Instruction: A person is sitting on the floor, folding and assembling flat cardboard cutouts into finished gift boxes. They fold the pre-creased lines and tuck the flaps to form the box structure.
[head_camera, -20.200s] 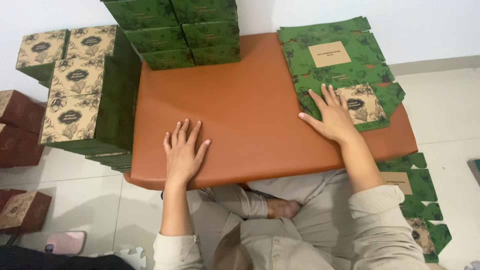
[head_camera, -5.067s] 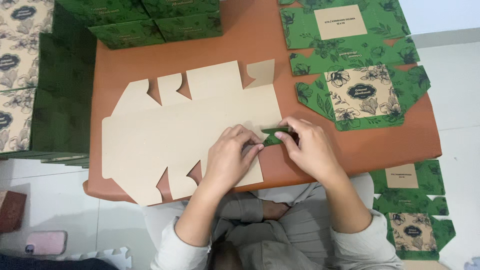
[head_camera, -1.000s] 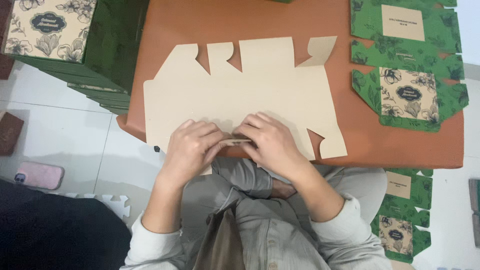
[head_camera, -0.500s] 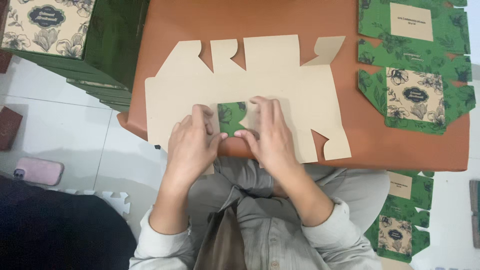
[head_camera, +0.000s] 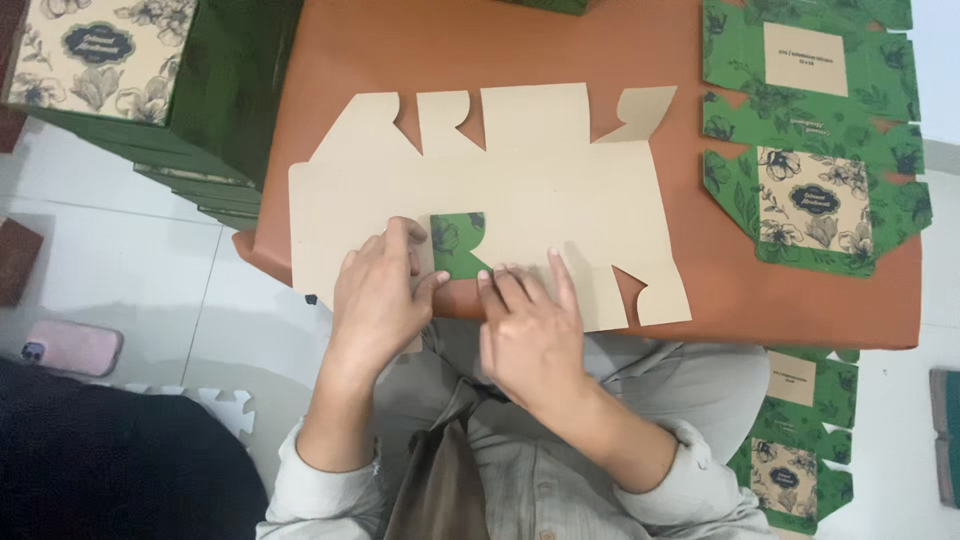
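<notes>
Your left hand (head_camera: 378, 295) and right hand (head_camera: 528, 325) press flat, grip holding nothing, on the cardboard blank (head_camera: 520, 200), the folded green flap (head_camera: 457, 245) between them.

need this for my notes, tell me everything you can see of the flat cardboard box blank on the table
The box blank is an unfolded die-cut sheet, plain brown side up, lying flat on the orange-brown table. Notched tabs line its far and near edges. One small near-edge flap is folded over, showing green floral print. The left hand and right hand press it beside that flap.
</notes>
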